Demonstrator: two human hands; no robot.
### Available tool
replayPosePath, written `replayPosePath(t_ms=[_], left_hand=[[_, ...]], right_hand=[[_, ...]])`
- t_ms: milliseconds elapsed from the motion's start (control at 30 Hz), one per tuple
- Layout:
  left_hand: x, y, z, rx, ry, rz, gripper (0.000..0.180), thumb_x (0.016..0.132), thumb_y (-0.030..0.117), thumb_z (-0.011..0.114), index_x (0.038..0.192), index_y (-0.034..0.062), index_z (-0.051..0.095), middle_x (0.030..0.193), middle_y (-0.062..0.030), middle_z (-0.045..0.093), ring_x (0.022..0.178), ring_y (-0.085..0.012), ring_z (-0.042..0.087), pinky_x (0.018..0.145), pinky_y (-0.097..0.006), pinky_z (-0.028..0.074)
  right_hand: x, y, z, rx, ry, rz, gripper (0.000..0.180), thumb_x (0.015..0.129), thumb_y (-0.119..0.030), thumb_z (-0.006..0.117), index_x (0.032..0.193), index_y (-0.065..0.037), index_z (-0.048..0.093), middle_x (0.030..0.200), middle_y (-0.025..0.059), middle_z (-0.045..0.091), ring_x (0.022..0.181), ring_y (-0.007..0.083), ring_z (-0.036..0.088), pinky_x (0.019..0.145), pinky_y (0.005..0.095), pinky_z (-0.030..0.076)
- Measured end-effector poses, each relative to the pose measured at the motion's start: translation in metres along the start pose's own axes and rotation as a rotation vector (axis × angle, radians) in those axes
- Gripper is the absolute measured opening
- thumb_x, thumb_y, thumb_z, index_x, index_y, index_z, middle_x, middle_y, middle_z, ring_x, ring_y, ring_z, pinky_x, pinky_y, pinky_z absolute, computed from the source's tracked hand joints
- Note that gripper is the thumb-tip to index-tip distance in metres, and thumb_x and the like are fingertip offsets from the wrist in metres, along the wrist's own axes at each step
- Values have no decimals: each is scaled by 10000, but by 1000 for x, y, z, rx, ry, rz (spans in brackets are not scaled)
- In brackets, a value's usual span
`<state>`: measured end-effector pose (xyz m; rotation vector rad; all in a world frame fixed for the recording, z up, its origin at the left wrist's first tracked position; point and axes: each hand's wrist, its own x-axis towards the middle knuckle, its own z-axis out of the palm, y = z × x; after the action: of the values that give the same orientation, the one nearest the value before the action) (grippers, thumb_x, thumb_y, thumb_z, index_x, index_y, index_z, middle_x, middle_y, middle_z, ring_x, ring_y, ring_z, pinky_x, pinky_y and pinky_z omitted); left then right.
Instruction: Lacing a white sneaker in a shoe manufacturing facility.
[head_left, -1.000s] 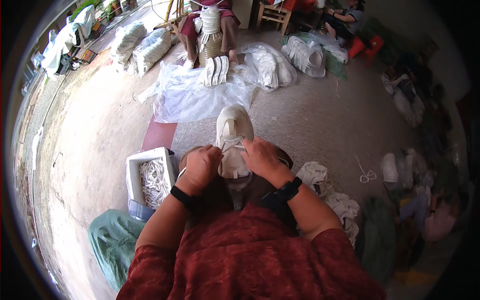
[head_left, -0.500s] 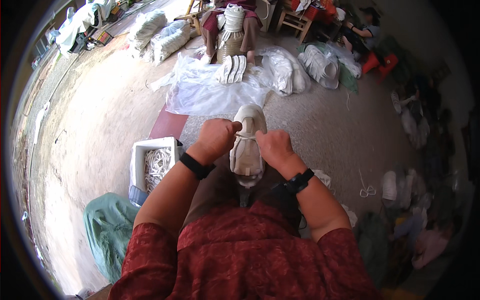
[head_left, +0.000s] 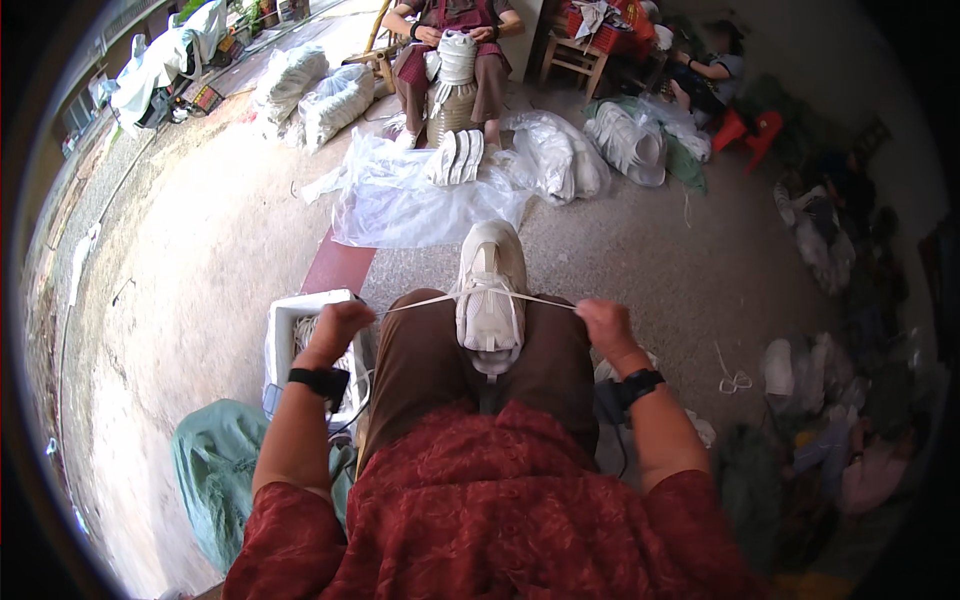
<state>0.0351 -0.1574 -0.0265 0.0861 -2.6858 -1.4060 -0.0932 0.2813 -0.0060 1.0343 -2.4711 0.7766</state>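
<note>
On lap: shoe (head_left: pixel 489 300) | left hand (head_left: pixel 340 325), right hand (head_left: pixel 603 322) spread, lace (head_left: pixel 420 303) taut

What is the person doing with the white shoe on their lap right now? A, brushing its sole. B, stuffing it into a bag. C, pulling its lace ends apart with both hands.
C: the left hand and right hand each pull a lace end sideways from the white shoe.

Concrete floor (head_left: pixel 640 250), plastic sheet (head_left: pixel 400 205), bin (head_left: pixel 285 330)
</note>
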Motion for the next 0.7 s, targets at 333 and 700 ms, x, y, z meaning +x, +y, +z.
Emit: replayPosePath(t_ms=[333, 700], left_hand=[[-217, -124, -211, 97, 361, -594, 52, 766, 58, 584, 751, 27, 622, 584, -37, 585, 445, -68, 459, 386, -214, 333], [-363, -176, -292, 224, 560, -843, 75, 712, 38, 618, 655, 4, 585, 518, -48, 551, 389, -81, 426, 366, -225, 326]], right_hand=[[-190, 129, -252, -292, 60, 555, 133, 781, -130, 550, 772, -3, 589, 650, 158, 557, 589, 224, 575, 564, 332, 428], [-328, 140, -384, -673, 68, 686, 160, 754, -148, 557, 740, 9, 589, 751, 171, 589, 744, 313, 561, 676, 402, 415]])
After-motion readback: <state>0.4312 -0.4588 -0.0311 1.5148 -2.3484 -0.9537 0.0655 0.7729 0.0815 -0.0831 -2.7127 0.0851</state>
